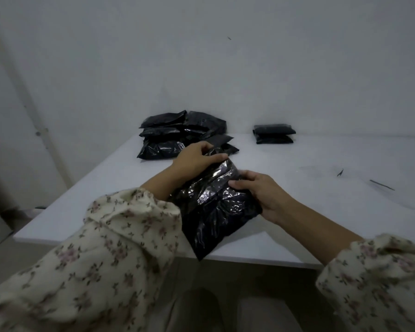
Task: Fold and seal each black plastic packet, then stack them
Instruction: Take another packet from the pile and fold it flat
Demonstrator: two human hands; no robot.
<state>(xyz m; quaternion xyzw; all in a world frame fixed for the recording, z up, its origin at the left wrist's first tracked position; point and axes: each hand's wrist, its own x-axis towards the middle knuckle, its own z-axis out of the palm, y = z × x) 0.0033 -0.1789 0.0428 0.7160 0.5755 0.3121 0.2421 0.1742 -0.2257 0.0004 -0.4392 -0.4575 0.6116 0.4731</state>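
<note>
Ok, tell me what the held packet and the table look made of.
Packet: thin black plastic film, glossy; it crinkles and throws bright glints. Table: smooth, matte white top, evenly flat, no grain; probably laminate or painted board, but the look leaves it open.

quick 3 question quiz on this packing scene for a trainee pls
1. True or false: the left grip and the right grip both hold the same packet.
2. On the table, the small neat stack sits: A) right of the loose heap B) left of it C) on top of it.
3. Which has more packets, the loose heap or the small neat stack?

Key: 1 true; 2 A; 3 the loose heap.
</note>
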